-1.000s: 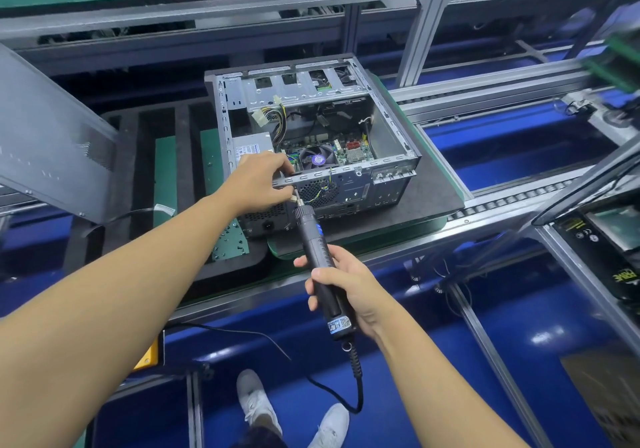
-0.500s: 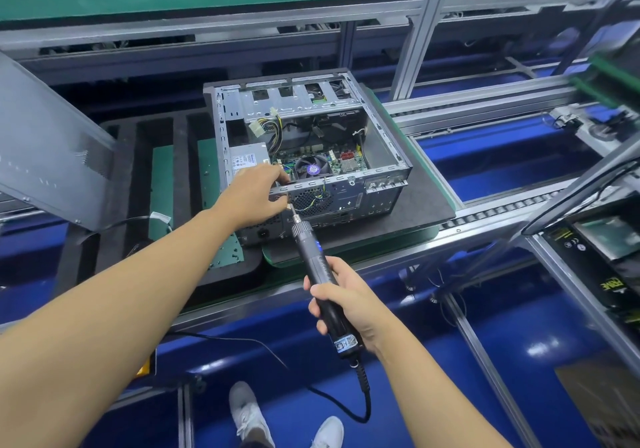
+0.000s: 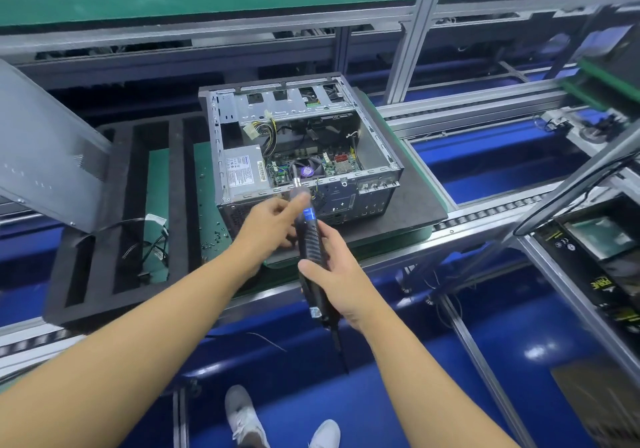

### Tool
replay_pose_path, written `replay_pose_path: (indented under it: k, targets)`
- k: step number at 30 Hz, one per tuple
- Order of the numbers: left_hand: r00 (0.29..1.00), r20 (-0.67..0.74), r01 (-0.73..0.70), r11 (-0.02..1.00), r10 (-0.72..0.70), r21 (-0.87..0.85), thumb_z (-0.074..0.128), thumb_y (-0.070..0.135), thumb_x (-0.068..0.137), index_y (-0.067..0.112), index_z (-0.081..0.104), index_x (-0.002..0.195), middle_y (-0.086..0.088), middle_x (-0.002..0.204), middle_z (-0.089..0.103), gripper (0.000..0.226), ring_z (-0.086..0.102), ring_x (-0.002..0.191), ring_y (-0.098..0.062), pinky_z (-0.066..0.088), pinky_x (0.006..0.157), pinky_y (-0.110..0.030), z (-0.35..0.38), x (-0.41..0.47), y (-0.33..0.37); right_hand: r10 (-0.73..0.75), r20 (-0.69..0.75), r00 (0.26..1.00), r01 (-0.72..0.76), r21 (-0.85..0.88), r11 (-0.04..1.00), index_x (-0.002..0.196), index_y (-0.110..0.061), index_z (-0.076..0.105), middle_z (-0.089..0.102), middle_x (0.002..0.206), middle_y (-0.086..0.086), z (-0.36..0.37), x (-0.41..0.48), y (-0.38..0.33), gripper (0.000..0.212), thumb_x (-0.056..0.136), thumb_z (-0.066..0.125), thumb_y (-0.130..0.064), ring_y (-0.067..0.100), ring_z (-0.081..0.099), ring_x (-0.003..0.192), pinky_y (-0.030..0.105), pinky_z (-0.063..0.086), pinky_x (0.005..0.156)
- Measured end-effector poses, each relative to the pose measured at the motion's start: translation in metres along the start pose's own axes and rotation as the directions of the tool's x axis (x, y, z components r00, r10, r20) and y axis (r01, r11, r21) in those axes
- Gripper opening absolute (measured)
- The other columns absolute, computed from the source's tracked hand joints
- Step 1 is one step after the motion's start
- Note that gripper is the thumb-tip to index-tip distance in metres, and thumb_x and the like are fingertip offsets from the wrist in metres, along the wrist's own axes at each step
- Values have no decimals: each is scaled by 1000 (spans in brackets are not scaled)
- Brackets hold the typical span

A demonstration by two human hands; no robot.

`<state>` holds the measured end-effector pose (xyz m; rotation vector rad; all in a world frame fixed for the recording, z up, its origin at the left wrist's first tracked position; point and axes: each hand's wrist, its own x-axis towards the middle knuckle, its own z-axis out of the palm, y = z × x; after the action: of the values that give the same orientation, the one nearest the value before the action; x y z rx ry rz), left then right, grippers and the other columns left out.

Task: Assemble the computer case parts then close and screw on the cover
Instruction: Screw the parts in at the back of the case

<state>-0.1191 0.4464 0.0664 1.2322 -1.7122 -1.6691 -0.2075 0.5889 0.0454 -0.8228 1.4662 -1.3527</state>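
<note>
The open computer case (image 3: 377, 142) lies on its side on a dark mat, its power supply (image 3: 244, 170), fan and motherboard showing. My right hand (image 3: 337, 274) grips a black electric screwdriver (image 3: 310, 239) whose tip points up at the case's near top rail. My left hand (image 3: 273, 222) is beside the screwdriver's front end, index finger stretched along it and touching it, other fingers loosely curled. The grey side cover (image 3: 41, 156) leans at the far left, apart from the case.
A black foam tray (image 3: 121, 212) with slots, loose cables and small screws sits left of the case. The case's mat (image 3: 408, 205) rests on a roller conveyor (image 3: 485, 212). Aluminium frame rails cross behind. Another unit (image 3: 595, 239) stands at the right. My shoes show below.
My left hand came off the case's rail and moved back to the screwdriver's tip. The screwdriver lifted away from the case's rear face and now tilts more upright.
</note>
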Motion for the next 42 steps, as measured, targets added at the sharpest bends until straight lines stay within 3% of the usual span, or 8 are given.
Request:
replay_pose_path:
  k: [3,5,10,14,18,30,39,42]
  targets:
    - [993,64,110,939,-95,-326,82,64,61,16,71,97,5,73,71,61,67,63,-10,55,61,-33,4,-4,1,-92,43,995,98,-158,983,147,-58,34,60,133,-20,6,4,-9,77,85,71,-32,2,59,122,33,48,107]
    - [986,131,161,807,-105,-569,79,50,71,12,72,104,0,80,71,50,69,70,-17,61,71,-42,-1,-6,0,-45,107,993,49,-35,998,143,-66,36,66,119,-12,6,4,-12,73,89,67,-28,11,64,108,37,54,99]
    - [975,223,201,539,-27,-818,50,40,97,7,61,115,1,77,56,39,53,61,-15,50,55,-30,-11,-18,4,209,218,953,-275,342,898,142,-23,39,68,83,3,6,3,-16,49,99,35,-1,21,61,74,34,53,67]
    - [980,199,185,515,-29,-837,54,62,90,20,62,96,8,66,44,44,40,51,-9,38,44,-22,-15,-18,8,300,368,880,-431,357,828,134,-8,44,69,104,21,12,-6,-14,39,98,31,1,36,67,87,46,56,72]
    - [982,187,170,518,-19,-839,58,68,81,25,62,85,11,60,38,43,36,45,-5,36,39,-19,-20,-17,7,297,420,858,-453,344,823,133,-7,48,66,104,22,19,-8,-10,43,97,26,2,31,64,85,38,55,58]
    - [985,174,151,527,-6,-837,62,63,82,22,61,89,10,60,38,42,36,46,-6,37,41,-20,-18,-13,5,231,398,888,-389,381,839,130,-4,49,63,99,19,24,-8,-1,62,68,41,0,26,62,83,35,50,55]
    - [984,175,164,511,-28,-844,61,63,83,23,61,88,11,59,38,40,37,45,-5,36,40,-19,-13,-8,3,223,351,909,-344,332,879,130,-8,49,62,106,18,21,-8,5,45,91,32,8,20,62,83,31,47,55]
    - [982,186,176,510,-31,-842,63,63,82,23,62,86,11,59,37,40,36,45,-5,36,40,-19,-12,-7,-1,246,346,905,-361,324,874,130,-7,49,63,104,16,20,-8,8,52,79,41,-2,20,63,83,32,49,56]
